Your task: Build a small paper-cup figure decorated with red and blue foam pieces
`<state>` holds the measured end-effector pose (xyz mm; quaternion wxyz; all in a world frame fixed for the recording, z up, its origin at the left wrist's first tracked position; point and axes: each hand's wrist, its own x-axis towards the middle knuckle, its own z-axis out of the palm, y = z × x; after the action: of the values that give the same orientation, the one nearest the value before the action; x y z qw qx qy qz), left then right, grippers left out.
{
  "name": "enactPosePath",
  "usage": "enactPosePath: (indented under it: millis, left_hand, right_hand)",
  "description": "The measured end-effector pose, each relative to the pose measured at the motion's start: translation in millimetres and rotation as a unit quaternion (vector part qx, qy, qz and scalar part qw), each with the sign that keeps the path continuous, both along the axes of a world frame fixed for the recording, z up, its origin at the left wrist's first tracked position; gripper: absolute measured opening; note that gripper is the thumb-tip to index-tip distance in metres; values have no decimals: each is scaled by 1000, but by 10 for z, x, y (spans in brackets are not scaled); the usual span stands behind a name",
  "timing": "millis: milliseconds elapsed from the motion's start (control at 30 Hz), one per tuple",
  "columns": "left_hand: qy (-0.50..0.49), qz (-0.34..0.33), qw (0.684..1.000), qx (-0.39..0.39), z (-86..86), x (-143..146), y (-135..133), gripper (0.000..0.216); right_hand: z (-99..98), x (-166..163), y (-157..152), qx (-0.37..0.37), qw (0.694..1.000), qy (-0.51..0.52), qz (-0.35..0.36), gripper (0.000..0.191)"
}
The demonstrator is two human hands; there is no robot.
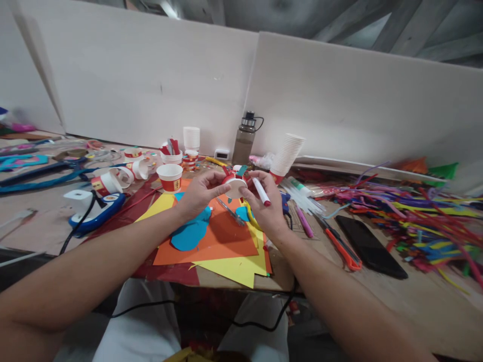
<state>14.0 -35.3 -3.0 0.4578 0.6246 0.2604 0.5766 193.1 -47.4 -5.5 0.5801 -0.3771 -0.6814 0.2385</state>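
Between my two hands, above the coloured paper, is a small paper cup with red and green pieces on it, its pale round end facing me. My left hand grips its left side with thumb and fingers. On the other side, my right hand is closed on the cup and also carries a white marker with a red tip end, slanting between the fingers. Beneath them lie orange paper, yellow paper and cut blue paper. Scissors rest on the orange sheet, partly hidden.
A white-and-red cup, a water bottle and a leaning cup stack stand behind. A blue power strip is at left. To the right are an orange cutter, a black phone and tangled pipe cleaners.
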Motion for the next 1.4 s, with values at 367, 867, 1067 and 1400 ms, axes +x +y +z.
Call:
enactPosePath:
  millis: [367,867,1067,1400]
  left_hand:
    - [-67,-55,993,-86,-90,13,56,23]
    - [-90,-71,988,-100,-39,16,38,20]
    - [-83,-72,988,-110,-30,15,11,20]
    - [-65,-128,986,-83,-51,7,-35,26]
  right_hand:
    - [21,11,-22,58,998,-15,1,37]
    - [31,4,-56,119,991,-50,-16,34]
    - [32,11,-37,88,996,-27,2,36]
    - [50,33,38,63,998,12,29,29]
